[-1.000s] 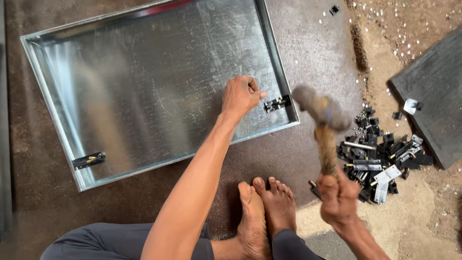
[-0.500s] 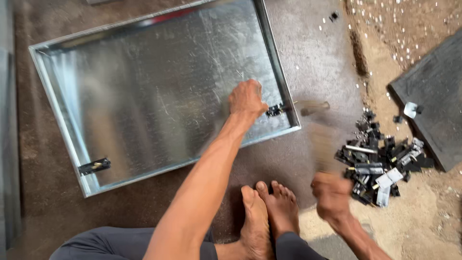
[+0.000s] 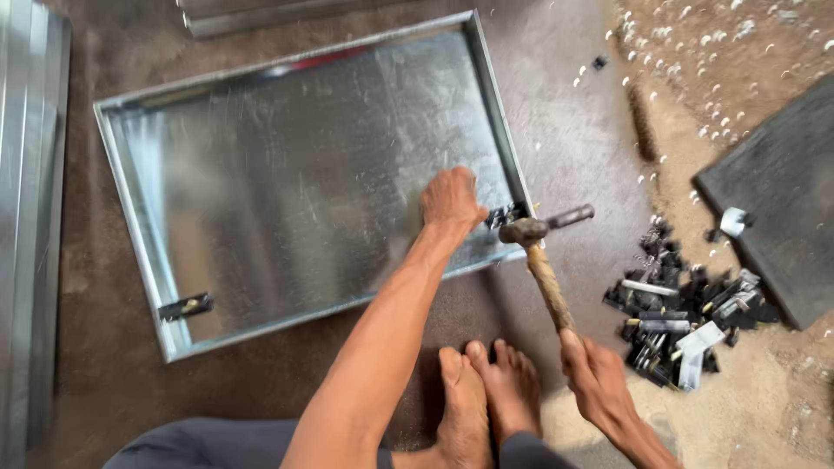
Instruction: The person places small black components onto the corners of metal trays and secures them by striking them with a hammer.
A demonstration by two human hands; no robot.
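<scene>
A shallow galvanised sheet-metal tray [image 3: 130, 200] lies on the dark floor. My left hand [image 3: 452, 201] presses down inside it near the right rim, its fingers on a small black latch [image 3: 504, 214] fixed to that rim. My right hand [image 3: 598, 378] grips the wooden handle of a hammer [image 3: 543, 252]. The hammer's metal head rests at the tray's right rim, right beside the latch. A second black latch [image 3: 185, 306] sits on the tray's near-left rim. My two bare feet [image 3: 488, 395] are together just below the tray.
A heap of black and silver latch parts [image 3: 682, 317] lies on the ground to the right. A dark slab [image 3: 777, 195] with a small metal piece on it lies at the far right. Stacked metal sheets [image 3: 30, 226] run along the left edge. White bits litter sandy ground.
The hammer, raised to the right a second ago, has swung down and its head now sits at the tray's rim by the latch. The view has shifted so the tray sits further right.
</scene>
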